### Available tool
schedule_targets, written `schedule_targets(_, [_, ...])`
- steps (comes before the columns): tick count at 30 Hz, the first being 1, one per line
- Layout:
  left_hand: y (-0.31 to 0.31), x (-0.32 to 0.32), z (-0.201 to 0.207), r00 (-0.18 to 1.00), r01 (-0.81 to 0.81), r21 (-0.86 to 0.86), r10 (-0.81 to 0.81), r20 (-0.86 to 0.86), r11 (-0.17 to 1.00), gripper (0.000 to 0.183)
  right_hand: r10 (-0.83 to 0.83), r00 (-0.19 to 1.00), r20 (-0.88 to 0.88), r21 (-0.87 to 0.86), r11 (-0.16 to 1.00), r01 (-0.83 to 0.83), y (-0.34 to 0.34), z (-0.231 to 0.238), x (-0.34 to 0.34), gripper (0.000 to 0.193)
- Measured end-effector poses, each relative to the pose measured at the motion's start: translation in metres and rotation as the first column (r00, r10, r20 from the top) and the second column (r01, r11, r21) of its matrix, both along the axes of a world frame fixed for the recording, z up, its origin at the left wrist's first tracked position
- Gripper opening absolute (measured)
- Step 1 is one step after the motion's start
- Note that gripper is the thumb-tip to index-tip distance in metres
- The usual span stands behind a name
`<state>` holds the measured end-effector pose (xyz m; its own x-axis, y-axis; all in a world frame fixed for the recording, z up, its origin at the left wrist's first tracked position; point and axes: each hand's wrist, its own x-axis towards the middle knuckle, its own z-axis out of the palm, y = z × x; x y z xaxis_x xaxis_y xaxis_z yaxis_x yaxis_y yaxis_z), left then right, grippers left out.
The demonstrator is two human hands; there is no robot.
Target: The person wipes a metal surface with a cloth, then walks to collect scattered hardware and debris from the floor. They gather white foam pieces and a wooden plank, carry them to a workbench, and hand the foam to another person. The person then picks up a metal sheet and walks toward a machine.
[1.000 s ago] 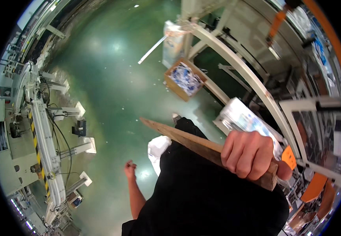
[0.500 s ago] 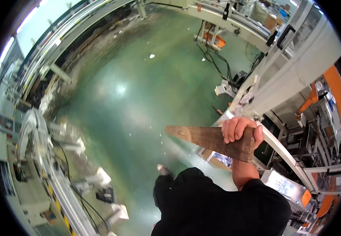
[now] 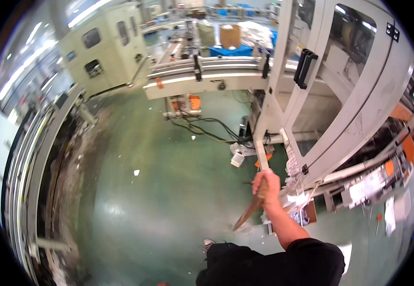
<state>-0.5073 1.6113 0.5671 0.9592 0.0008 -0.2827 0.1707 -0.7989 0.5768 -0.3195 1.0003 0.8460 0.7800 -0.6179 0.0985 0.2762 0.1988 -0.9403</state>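
My right hand is closed around the thick end of a brown wooden wedge-shaped board. The board slants down toward the green floor, its narrow end pointing to the lower left, and is seen nearly edge-on. The hand is held in front of the corner post of a white machine frame; whether it touches the frame I cannot tell. My left hand is out of the picture.
A tall machine cabinet with windowed doors stands on the right. A conveyor crosses ahead, with black cables on the floor below. Another conveyor runs along the left. A cardboard box sits beside my right forearm.
My view has swung up and to the right. The wooden board, still gripped in my right hand, has turned from nearly level to pointing steeply downward.
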Motion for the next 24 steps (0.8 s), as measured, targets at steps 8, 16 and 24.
schedule_targets(8, [-0.094,0.273,0.019,0.777,0.161,0.053,-0.093,-0.622,0.986,0.052,-0.191,0.837,-0.513,-0.161,0.979,0.125,0.022,-0.062,0.181,0.052])
schedule_targets(16, [-0.136,0.603,0.024,0.294,0.719,-0.164,-0.509,-0.809,0.675,0.042,-0.459,0.596,-0.659,-0.069,0.825,0.560,0.023,-0.173,0.216,0.043])
schedule_targets(24, [-0.375,0.849,0.054,0.082,0.816,-0.066,-0.228,-0.970,0.575,0.029,-0.398,0.463,-0.792,-0.183,0.878,0.442,-0.101,-0.369,0.287,0.046])
